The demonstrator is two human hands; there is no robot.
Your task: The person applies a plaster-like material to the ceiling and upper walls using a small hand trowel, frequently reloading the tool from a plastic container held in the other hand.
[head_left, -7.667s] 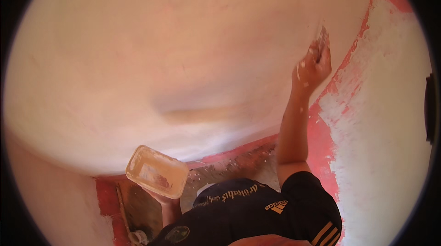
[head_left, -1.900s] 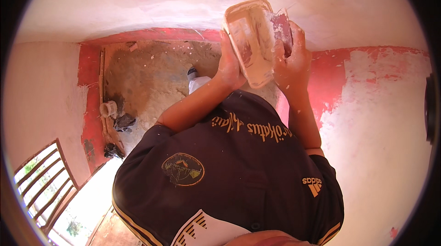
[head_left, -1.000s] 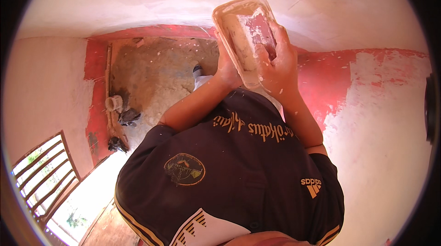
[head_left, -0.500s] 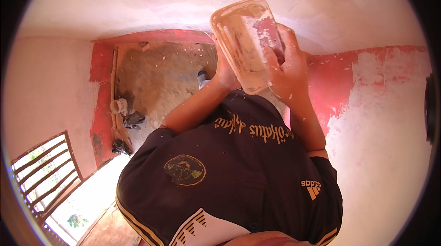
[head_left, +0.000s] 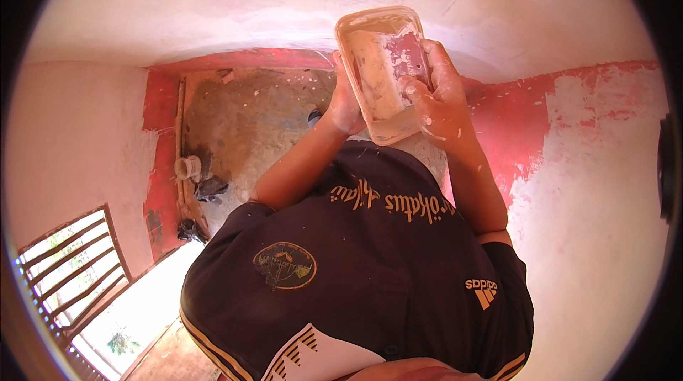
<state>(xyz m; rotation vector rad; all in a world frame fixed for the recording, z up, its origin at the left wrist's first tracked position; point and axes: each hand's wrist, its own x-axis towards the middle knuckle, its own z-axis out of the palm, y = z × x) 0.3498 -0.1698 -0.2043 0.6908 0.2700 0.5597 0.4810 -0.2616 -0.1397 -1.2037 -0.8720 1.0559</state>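
Note:
My left hand [head_left: 346, 102] supports a rectangular plastic tub [head_left: 395, 130] from its left side, with most of its fingers hidden behind it. The tub is tilted, and pale wet filler is smeared over its inside and rim. My right hand [head_left: 445, 100] is closed on a dark red, filler-stained putty scraper [head_left: 408, 55], thumb on top. The scraper lies over the tub's opening, its lower edge inside the tub. Pale specks dot the right hand and forearm.
A wall [head_left: 284, 4] coated pale white rises close in front, with a red band [head_left: 249, 59] along its foot. On the stained floor [head_left: 249, 107] at the left lie a white bucket [head_left: 188, 167] and dark rags [head_left: 210, 187]. A barred window [head_left: 75, 260] is at lower left.
The tub has shifted slightly right and stands a little more upright. Both hands have moved with it, and the scraper remains in my right hand over the tub.

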